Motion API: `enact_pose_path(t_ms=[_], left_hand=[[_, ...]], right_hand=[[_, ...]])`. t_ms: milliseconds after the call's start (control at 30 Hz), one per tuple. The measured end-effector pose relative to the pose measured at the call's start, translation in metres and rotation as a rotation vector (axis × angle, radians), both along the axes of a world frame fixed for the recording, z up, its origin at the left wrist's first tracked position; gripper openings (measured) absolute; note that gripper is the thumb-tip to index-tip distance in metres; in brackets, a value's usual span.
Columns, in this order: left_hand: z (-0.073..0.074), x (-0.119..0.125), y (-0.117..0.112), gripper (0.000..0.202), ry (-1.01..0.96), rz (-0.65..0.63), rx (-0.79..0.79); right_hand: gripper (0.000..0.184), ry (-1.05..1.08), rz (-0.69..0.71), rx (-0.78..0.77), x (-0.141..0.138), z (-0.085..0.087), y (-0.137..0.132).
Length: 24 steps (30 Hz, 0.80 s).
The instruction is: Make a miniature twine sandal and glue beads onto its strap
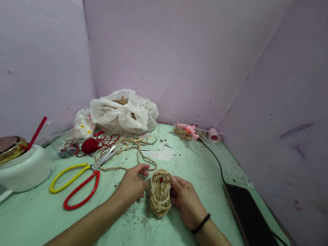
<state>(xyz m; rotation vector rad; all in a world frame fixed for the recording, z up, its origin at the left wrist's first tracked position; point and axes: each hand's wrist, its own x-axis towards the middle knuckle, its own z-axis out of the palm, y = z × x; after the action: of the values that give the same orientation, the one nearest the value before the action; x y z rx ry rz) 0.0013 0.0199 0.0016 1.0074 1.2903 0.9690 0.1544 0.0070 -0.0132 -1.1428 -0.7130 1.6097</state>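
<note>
A small slipper-shaped piece of coiled straw rope (159,201) stands over the table in front of me, with a red spot near its upper end. My right hand (187,198) grips it by its right edge, thumb on the near face and the other fingers partly hidden behind. To its left, my left hand (135,181) is apart from it, fingers loosely bent and spread, holding nothing. Loose straw rope (141,156) trails just beyond my left hand. Large scissors (97,166) with one yellow and one red handle lie partly spread to the left.
A white enamel pot (25,170) carries a tilted roll of tape (15,149). Behind are red yarn (90,145), a bead container (68,149) and a white plastic bag (126,114). A corded pink glue gun (191,131) lies at the back, a phone (258,228) at right.
</note>
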Motion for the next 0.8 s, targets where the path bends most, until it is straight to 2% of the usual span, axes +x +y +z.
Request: enact_pose_path(t_ms=[133, 267, 367, 433, 500, 600, 700, 800], left_hand=[[0.015, -0.005, -0.003, 0.049, 0.021, -0.141, -0.042], [0.014, 0.002, -0.010, 0.059, -0.049, -0.270, -0.065], [0.007, 0.003, -0.007, 0.052, -0.092, -0.219, 0.008], [0.004, -0.001, -0.001, 0.047, -0.122, -0.148, 0.024], [0.005, -0.007, 0.006, 0.047, -0.154, -0.106, 0.018], [0.009, -0.014, 0.010, 0.042, -0.149, -0.108, 0.022], [0.012, -0.014, 0.009, 0.031, -0.149, -0.112, 0.051], [0.012, -0.015, 0.009, 0.029, -0.208, -0.039, 0.082]], right_hand=[[0.012, 0.085, -0.076, -0.008, 0.003, 0.004, 0.003], [0.012, 0.182, -0.129, 0.038, -0.002, 0.006, 0.001], [0.012, 0.216, -0.112, 0.030, -0.004, 0.007, -0.003], [0.020, 0.210, -0.083, 0.019, -0.002, 0.009, -0.004], [0.027, 0.201, -0.084, 0.008, 0.003, 0.011, -0.004], [0.022, 0.181, -0.088, -0.033, 0.009, 0.016, -0.003], [0.022, 0.074, 0.021, -0.056, 0.009, 0.020, -0.004], [0.022, -0.023, 0.098, -0.069, 0.005, 0.021, -0.006]])
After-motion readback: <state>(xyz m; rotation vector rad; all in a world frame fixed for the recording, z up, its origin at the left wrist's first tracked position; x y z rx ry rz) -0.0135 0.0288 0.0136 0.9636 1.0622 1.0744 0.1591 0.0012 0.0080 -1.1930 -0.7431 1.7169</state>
